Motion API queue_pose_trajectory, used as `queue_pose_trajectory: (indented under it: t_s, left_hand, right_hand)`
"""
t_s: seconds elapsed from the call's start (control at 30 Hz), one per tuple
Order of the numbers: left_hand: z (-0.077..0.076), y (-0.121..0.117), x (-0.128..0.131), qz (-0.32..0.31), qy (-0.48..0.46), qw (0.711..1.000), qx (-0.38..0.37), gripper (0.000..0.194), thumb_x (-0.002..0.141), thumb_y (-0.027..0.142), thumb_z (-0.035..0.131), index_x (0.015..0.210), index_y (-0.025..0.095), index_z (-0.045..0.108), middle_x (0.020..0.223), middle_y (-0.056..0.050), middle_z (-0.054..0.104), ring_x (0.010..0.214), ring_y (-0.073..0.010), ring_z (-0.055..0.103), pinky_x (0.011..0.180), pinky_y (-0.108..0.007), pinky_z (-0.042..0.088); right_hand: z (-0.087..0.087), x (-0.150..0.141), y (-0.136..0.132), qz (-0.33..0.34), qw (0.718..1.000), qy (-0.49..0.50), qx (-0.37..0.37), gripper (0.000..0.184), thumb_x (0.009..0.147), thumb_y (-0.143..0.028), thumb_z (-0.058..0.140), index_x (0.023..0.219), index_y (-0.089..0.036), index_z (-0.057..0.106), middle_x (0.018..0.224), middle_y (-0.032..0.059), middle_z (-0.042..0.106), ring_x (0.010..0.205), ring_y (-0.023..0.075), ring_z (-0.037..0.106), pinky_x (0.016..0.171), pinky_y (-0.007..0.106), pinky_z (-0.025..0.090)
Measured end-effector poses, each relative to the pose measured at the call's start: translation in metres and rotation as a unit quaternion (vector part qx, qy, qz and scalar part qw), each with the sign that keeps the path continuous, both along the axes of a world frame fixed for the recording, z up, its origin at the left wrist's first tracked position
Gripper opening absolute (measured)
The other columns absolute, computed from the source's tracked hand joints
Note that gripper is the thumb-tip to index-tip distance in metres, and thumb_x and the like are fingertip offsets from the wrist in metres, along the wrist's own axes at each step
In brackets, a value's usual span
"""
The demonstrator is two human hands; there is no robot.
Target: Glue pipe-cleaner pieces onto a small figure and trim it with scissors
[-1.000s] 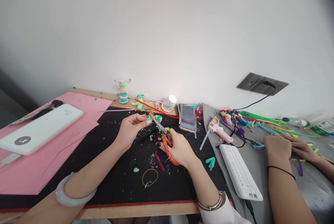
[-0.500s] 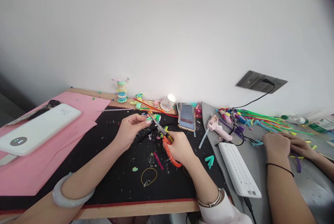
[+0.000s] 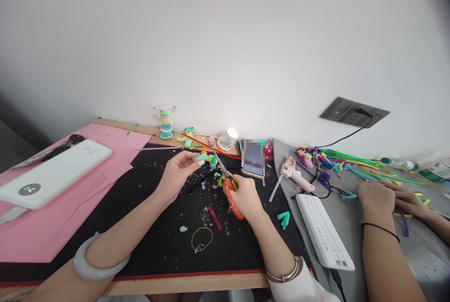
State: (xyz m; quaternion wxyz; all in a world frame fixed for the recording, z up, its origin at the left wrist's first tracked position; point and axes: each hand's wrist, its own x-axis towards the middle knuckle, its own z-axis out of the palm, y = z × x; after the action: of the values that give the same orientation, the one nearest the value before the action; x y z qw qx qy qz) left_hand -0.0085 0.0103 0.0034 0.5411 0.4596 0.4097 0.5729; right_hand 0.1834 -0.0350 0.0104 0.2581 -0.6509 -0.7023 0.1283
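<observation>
My left hand pinches a small green and orange pipe-cleaner piece above the black mat. To its right, my right hand grips orange-handled scissors, fingers through the handles. The blades point up and left, and their tips sit just right of the pinched piece. Coloured scraps and a pink stick lie on the mat below both hands. A yellow wire ring lies nearer to me.
A white power bank rests on pink paper at left. A phone, pink glue gun and white keyboard sit to the right. Another person's hands work by a pile of pipe cleaners.
The scissors have swung more upright, and my right hand has shifted slightly right and up. My left hand has turned the pipe-cleaner piece a little.
</observation>
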Motion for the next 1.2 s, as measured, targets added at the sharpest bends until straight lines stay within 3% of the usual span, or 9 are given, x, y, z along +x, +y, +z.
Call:
queue_pose_trajectory:
  t_s: [0.23,0.43,0.7,1.0,1.13,1.2]
  left_hand:
    - [0.000,0.002,-0.001,0.019,0.039,0.999,0.012,0.040,0.064,0.031,0.074,0.100,0.018,0.064,0.108,-0.009,0.066,0.103,-0.0232,0.059,0.094,-0.037,0.043]
    - [-0.002,0.004,-0.001,0.044,0.035,0.998,-0.013,0.034,0.060,0.033,0.076,0.087,0.016,0.065,0.086,-0.005,0.069,0.084,-0.0199,0.063,0.081,-0.034,0.050]
    - [0.000,0.003,-0.002,0.044,0.051,0.998,0.002,0.031,0.062,0.038,0.073,0.082,0.016,0.065,0.076,-0.002,0.065,0.071,-0.0157,0.059,0.070,-0.029,0.049]
    - [0.001,0.002,-0.004,0.061,0.132,0.989,0.029,0.027,0.066,0.040,0.070,0.078,0.016,0.062,0.075,-0.002,0.063,0.071,-0.0159,0.058,0.068,-0.028,0.046]
    - [0.005,0.000,-0.001,0.050,0.088,0.995,0.020,0.026,0.067,0.039,0.069,0.070,0.017,0.055,0.090,-0.005,0.066,0.082,-0.0179,0.062,0.074,-0.029,0.048]
    - [0.008,-0.002,0.000,0.031,0.060,0.998,-0.005,0.030,0.066,0.040,0.070,0.069,0.018,0.051,0.084,-0.003,0.068,0.080,-0.0194,0.065,0.074,-0.032,0.050]
  right_hand:
    - [-0.001,0.001,0.000,0.002,1.000,0.010,0.004,0.029,0.072,-0.028,0.049,0.054,-0.018,0.029,0.048,-0.0065,0.028,0.049,0.0080,0.024,0.046,0.022,0.016]
    - [-0.003,0.002,0.001,-0.004,1.000,0.008,0.006,0.030,0.072,-0.029,0.050,0.053,-0.018,0.029,0.047,-0.0066,0.028,0.049,0.0083,0.023,0.046,0.023,0.016]
    - [-0.003,0.002,0.002,0.001,1.000,0.013,0.001,0.029,0.072,-0.028,0.050,0.053,-0.018,0.029,0.048,-0.0067,0.028,0.050,0.0083,0.024,0.047,0.023,0.017]
    - [-0.004,0.002,0.001,0.001,1.000,0.016,0.004,0.029,0.071,-0.029,0.050,0.052,-0.019,0.031,0.048,-0.0066,0.029,0.050,0.0084,0.024,0.046,0.022,0.017]
    - [-0.002,0.002,0.000,0.008,1.000,0.021,0.003,0.031,0.074,-0.032,0.050,0.053,-0.019,0.033,0.049,-0.0064,0.030,0.050,0.0085,0.024,0.046,0.022,0.018]
    - [0.001,0.000,0.000,0.012,1.000,0.026,-0.005,0.033,0.075,-0.037,0.051,0.053,-0.019,0.034,0.049,-0.0063,0.032,0.050,0.0085,0.024,0.046,0.021,0.019]
